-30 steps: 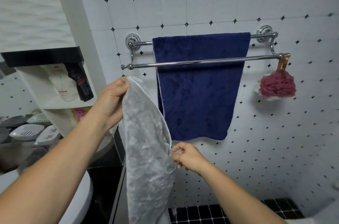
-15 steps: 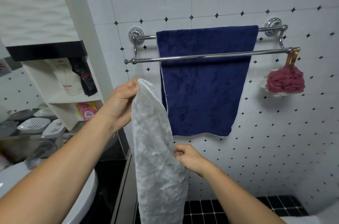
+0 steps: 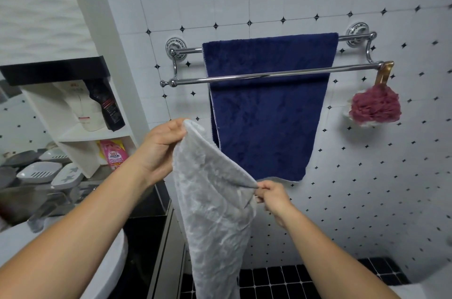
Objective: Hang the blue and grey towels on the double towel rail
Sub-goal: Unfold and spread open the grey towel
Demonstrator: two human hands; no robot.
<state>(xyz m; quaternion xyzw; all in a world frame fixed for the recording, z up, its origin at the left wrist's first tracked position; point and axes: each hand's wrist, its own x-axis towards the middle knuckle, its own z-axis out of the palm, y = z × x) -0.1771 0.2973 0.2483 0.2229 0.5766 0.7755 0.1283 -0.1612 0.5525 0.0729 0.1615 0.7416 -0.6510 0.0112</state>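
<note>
On the white tiled bathroom wall, the double towel rail (image 3: 269, 76) runs across the upper centre of the frame, with the blue towel (image 3: 266, 107) already draped over its rear bar and the front bar bare. Lower centre, the left hand (image 3: 159, 149) pinches the top corner of the grey towel (image 3: 215, 213), while the right hand (image 3: 271, 198) pinches its edge lower down, fingers pressed together. The step looks like spreading the grey towel; next it likely needs lifting over the front bar.

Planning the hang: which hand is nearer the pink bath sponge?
Right. The right hand is below and left of the pink bath sponge, pinching the grey towel. The left hand holds the towel's top, farther left.
</note>
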